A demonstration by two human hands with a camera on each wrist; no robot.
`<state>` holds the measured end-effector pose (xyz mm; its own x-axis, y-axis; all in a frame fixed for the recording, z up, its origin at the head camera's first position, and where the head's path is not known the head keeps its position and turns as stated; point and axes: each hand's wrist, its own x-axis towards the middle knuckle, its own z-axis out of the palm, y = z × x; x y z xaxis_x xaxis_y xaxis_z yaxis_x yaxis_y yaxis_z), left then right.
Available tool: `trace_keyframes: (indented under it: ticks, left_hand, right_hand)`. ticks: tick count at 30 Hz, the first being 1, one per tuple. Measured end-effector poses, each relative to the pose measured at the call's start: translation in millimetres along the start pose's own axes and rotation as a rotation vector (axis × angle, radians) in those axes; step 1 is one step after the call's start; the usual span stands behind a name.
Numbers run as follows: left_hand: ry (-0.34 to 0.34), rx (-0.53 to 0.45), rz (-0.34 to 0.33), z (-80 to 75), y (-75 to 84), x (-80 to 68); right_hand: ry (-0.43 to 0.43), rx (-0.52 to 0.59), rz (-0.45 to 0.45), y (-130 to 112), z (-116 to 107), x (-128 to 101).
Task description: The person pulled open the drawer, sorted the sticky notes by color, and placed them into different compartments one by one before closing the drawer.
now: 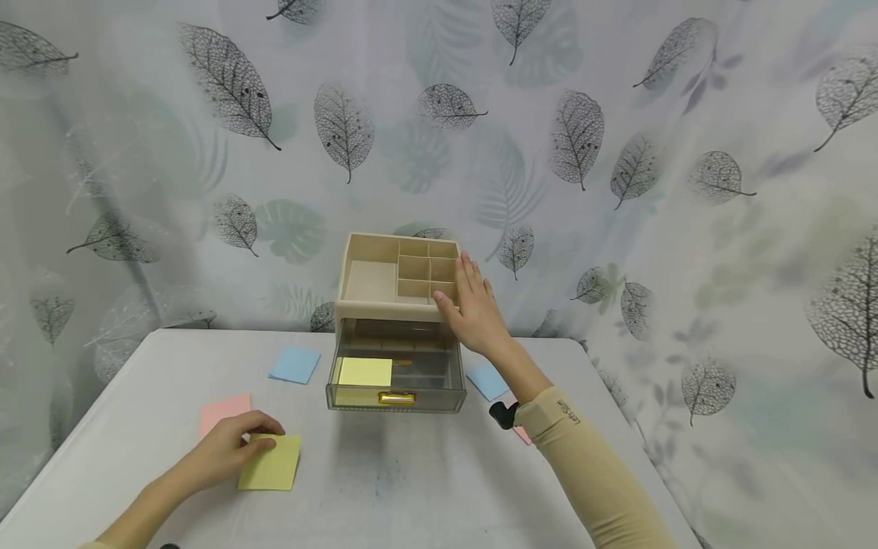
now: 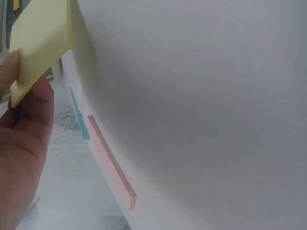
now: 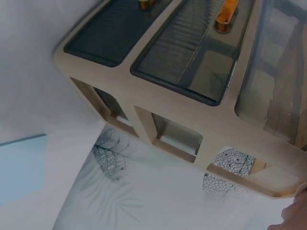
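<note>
Where the head view looks down on a white counter (image 1: 384,488), the left hand (image 1: 226,450) rests near the front edge, its fingers curled over the corner of a yellow sticky note pad (image 1: 270,463). A pink pad (image 1: 222,412) lies just behind it and a blue pad (image 1: 295,364) farther back. At the counter's middle stands a beige desk organizer (image 1: 398,278) with open compartments on top. Its smoky drawer (image 1: 396,381) is pulled out, with another yellow pad (image 1: 365,371) inside. The right hand (image 1: 473,309) lies flat, fingers straight, against the organizer's top right edge, holding nothing.

From the left wrist view, thumb and fingers pinch the yellow pad by one corner, lifted off the surface. The pad looks light and thin, likely to bend, so an edge or corner pinch suits it.

From the right wrist view, only the organizer's underside and drawer fronts show, with a sliver of the right hand at the lower corner.
</note>
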<state>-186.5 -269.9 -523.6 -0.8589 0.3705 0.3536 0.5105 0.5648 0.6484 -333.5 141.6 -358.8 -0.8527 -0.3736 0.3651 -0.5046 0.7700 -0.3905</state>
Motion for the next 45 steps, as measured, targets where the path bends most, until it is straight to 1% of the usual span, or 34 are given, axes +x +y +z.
trace_keyframes:
  ticks: [5, 12, 15, 19, 21, 23, 29, 32, 38, 45]
  left_hand:
    - [0.045, -0.003, 0.004, -1.2, 6.2, 0.6]
    - [0.084, -0.015, -0.006, -7.3, 17.7, 5.0]
    - [0.121, 0.005, 0.005, -10.9, 22.0, 7.0]
    - [0.160, 0.040, -0.022, -18.0, 28.4, 12.4]
    - [0.174, 0.042, -0.049, -22.6, 32.3, 14.9]
    - [0.190, 0.037, -0.060, -27.0, 35.6, 17.4]
    - [0.264, 0.017, -0.022, -39.1, 46.3, 25.9]
    - [0.303, 0.001, -0.005, -47.5, 53.6, 32.0]
    - [0.362, -0.017, 0.010, -64.3, 68.7, 44.9]
    - [0.413, -0.016, 0.049, -73.4, 86.1, 61.8]
  right_hand:
    - [-0.001, 0.003, 0.000, 0, 0, -1]
    - [-0.001, 0.000, 0.003, 0, -1, -1]
    - [-0.001, 0.003, 0.000, 0, 0, -1]
    - [-0.006, 0.004, 0.008, 3, 1, -2]
    - [-0.009, 0.003, 0.011, 3, 1, -3]
    - [-0.010, 0.001, 0.012, 3, 0, -3]
    - [-0.010, 0.008, 0.004, 1, -2, -3]
    - [-0.013, 0.005, 0.007, 0, -2, -2]
    - [-0.011, 0.000, 0.009, -1, -2, -2]
    - [-0.009, -0.005, 0.006, -1, -2, -3]
